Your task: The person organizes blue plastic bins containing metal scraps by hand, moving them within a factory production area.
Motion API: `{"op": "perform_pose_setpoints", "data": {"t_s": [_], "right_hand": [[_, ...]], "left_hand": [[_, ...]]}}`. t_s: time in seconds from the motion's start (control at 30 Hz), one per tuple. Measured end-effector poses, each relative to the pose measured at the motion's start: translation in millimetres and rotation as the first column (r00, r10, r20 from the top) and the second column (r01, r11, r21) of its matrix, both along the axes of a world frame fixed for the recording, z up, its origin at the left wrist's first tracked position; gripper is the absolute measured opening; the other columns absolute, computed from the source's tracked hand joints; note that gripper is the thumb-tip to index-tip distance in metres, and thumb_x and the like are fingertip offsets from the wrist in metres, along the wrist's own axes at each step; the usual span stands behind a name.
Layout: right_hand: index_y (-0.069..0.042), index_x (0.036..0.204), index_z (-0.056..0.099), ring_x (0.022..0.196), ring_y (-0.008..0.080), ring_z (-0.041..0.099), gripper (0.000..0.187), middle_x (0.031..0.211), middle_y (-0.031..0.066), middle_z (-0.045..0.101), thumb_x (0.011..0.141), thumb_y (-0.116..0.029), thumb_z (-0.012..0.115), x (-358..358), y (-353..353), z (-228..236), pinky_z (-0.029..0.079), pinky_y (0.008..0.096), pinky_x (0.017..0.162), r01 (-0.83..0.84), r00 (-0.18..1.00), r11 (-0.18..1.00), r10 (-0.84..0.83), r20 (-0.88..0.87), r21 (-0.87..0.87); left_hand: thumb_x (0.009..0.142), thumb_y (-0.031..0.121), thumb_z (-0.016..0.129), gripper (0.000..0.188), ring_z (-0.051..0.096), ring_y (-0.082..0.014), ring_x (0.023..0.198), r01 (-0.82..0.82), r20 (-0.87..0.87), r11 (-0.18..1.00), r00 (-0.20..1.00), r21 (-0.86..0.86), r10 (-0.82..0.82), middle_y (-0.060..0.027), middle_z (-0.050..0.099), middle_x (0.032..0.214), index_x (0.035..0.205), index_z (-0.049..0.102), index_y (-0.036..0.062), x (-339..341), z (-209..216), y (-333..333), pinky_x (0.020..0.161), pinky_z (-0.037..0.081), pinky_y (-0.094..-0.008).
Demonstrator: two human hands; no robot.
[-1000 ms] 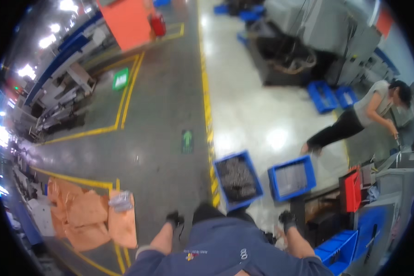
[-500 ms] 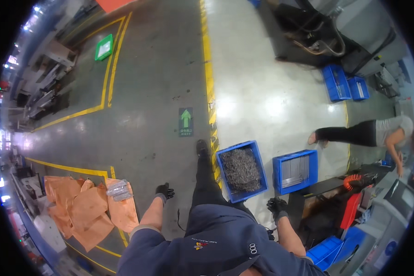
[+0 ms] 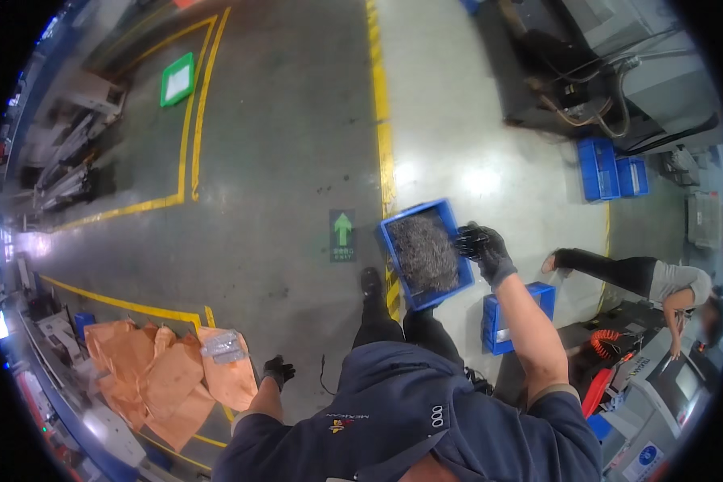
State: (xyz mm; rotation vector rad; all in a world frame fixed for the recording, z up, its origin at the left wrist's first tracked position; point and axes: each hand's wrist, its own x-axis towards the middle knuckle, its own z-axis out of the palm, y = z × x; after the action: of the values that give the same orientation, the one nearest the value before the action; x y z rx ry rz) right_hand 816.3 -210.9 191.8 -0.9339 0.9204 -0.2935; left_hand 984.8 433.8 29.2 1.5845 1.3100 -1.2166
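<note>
My right hand (image 3: 484, 247), in a black glove, is stretched out at the right rim of a blue crate (image 3: 450, 213). Its fingers are apart, and whether they touch the rim I cannot tell. A heap of small grey metal pieces (image 3: 424, 251) fills the crate, which sits slightly turned beside the yellow floor line. My right leg (image 3: 426, 325) reaches to the crate's near edge, its foot out of sight. Low at my left side hangs my left hand (image 3: 279, 371), also gloved, fingers spread and holding nothing.
A second blue crate (image 3: 490, 321) stands partly behind my right forearm. Brown paper sheets (image 3: 149, 361) with a clear-wrapped bundle (image 3: 223, 347) lie at left. Another person (image 3: 651, 277) bends over a machine at right. Blue crates (image 3: 597, 169) and a green tray (image 3: 177, 80) lie farther off.
The crate of metal pieces has shifted forward past the second crate. My right hand has swung forward to its rim. My left hand has dropped slightly back, and the view has shifted.
</note>
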Motion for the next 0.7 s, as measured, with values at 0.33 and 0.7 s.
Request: {"op": "perform_pose_setpoints", "data": {"t_s": [0.33,0.7], "right_hand": [[-0.006,0.077,0.06,0.065,0.0258,0.06,0.031,0.072,0.0111,0.063,0.087,-0.032,0.048,-80.2,-47.7,-48.9,0.051,0.0345,0.063,0.46,0.888,0.71,-0.371,-0.271,0.533],[-0.009,0.064,0.045,0.048,0.0237,0.045,0.032,0.053,0.0073,0.047,0.089,-0.029,0.043,-46.0,-221.5,-145.1,0.037,0.0372,0.044,0.562,0.792,0.709,-0.312,-0.524,0.427]], "left_hand": [[0.085,0.034,0.052,0.04,0.061,-0.03,0.086,0.176,0.353,0.894,0.935,-0.413,-0.021,-0.0177,0.059,0.102,0.112,0.047,0.0054,191.8,27.7,-312.7,0.069,0.052,-0.038],[0.082,0.034,0.057,0.044,0.061,-0.0315,0.087,0.281,0.465,0.801,0.885,-0.529,-0.003,-0.0179,0.06,0.102,0.115,0.046,0.007,298.3,83.7,-515.6,0.072,0.053,-0.0411]]}}
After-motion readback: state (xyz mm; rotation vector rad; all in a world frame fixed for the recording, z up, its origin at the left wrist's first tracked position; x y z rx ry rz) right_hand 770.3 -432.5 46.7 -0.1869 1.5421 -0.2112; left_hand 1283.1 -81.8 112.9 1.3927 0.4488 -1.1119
